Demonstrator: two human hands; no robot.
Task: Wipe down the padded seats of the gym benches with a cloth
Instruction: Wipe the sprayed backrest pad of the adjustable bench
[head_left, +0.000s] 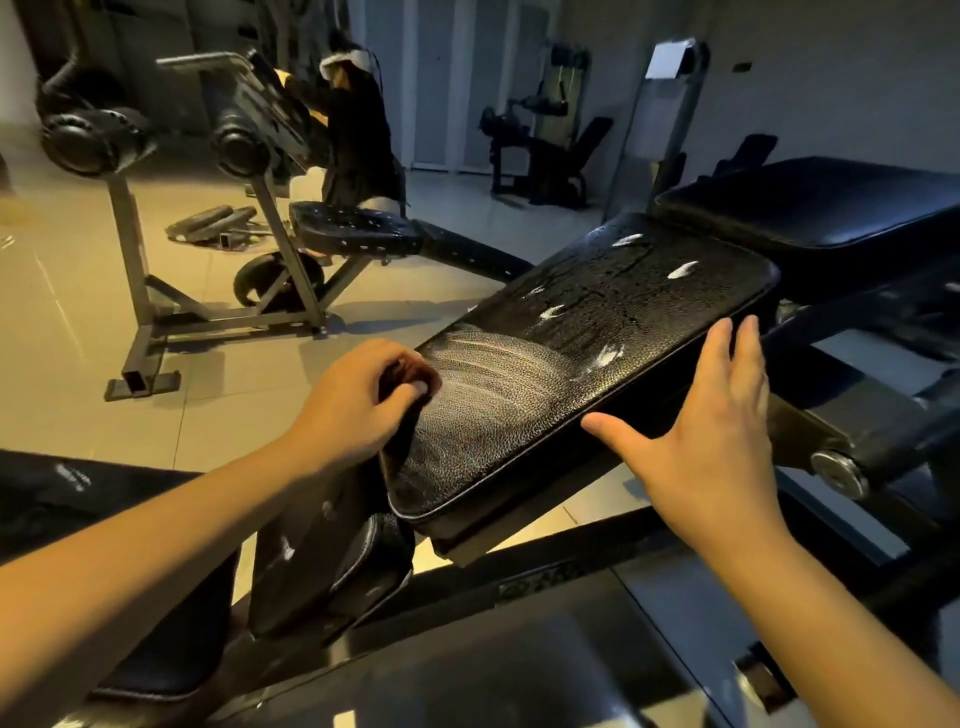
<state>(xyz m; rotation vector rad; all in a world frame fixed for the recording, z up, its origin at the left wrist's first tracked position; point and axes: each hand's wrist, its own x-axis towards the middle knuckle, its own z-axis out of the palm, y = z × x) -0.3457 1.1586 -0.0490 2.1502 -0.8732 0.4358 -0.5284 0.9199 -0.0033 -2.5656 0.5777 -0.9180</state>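
We wipe the near end of the padded seat (597, 332) with the cloth (402, 373).
The seat tilts up just in front of us, its near corner smeared and foam blobs (608, 356) left farther up. Our left hand (358, 397) bunches the dark cloth at the seat's left edge. Our right hand (711, 421) lies flat with straight fingers on the right edge, likely to brace the seat.

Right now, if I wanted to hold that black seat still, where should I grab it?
Probably its thick right edge, coming from the right, where the right hand lies flat against it. The seat pad tilts and its top is wet with white foam, so the rounded edge suits fingers better. The left hand holds the cloth at the left edge.
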